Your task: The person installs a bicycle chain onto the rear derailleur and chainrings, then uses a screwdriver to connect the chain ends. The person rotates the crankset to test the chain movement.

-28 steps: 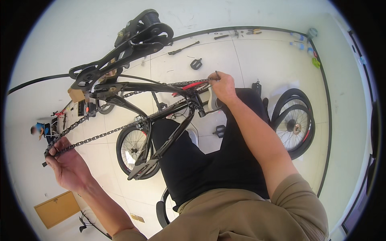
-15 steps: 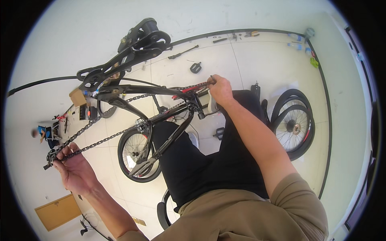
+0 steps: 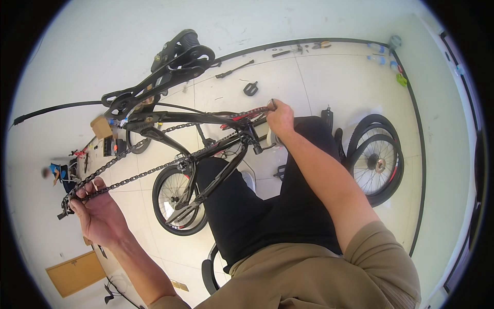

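A black bicycle frame (image 3: pixel 216 175) lies over my lap, with a linkage and shock (image 3: pixel 182 51) at its upper end. A long chain (image 3: pixel 135 177) runs in two strands from the middle right of the frame down to a small dark mechanism (image 3: pixel 64 208) at the left. My left hand (image 3: pixel 100 216), palm up, grips the chain beside that mechanism. My right hand (image 3: pixel 279 116) pinches the chain's upper right stretch, by a red frame part (image 3: pixel 227 122) and a thin dark bit poking up between the fingers, too small to name. A black cable housing (image 3: pixel 56 107) reaches out leftward.
Wheels stand at right (image 3: pixel 380 165) and below the frame (image 3: pixel 175 198). Tools (image 3: pixel 288 51), a pedal (image 3: pixel 250 88) and bottles (image 3: pixel 377 59) lie along the far wall. A co-worker (image 3: pixel 56 173) is at far left near a cardboard box (image 3: pixel 101 127). A brown door (image 3: pixel 74 272) is lower left.
The frame and chain have shifted a little downward in view. Both my hands have moved slightly down, the left also to the right, still holding the chain.
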A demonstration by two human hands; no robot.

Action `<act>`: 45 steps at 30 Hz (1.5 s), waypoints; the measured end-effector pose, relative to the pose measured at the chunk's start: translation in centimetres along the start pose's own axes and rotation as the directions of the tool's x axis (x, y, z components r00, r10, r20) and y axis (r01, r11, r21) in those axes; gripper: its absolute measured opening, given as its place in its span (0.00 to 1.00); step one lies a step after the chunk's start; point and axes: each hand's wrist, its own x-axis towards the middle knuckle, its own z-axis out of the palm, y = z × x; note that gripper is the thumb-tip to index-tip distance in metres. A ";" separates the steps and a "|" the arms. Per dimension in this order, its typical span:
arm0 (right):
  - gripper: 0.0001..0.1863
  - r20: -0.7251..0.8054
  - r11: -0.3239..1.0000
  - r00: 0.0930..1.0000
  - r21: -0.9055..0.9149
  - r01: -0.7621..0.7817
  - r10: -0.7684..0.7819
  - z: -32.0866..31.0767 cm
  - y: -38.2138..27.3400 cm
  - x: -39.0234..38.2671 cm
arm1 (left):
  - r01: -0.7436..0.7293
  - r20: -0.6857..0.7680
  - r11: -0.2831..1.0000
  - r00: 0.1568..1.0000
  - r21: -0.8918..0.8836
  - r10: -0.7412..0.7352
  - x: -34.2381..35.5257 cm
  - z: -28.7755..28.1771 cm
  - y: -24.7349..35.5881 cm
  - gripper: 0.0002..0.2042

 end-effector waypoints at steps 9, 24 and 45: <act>0.09 -0.124 0.974 0.979 0.182 -0.135 0.159 2.1 2.5 1.4 | 0.013 -0.047 1.000 0.999 -0.008 -0.013 1.0 -1.0 -0.7 0.10; 0.09 -0.044 0.981 0.981 0.045 -0.189 0.191 1.6 0.9 0.4 | -0.008 -0.032 1.000 0.999 -0.003 0.008 1.6 -0.7 -0.9 0.09; 0.10 -0.001 0.969 0.969 0.006 -0.245 0.245 4.2 2.3 1.5 | 0.018 0.048 0.996 0.999 0.092 -0.023 1.8 0.3 -1.9 0.12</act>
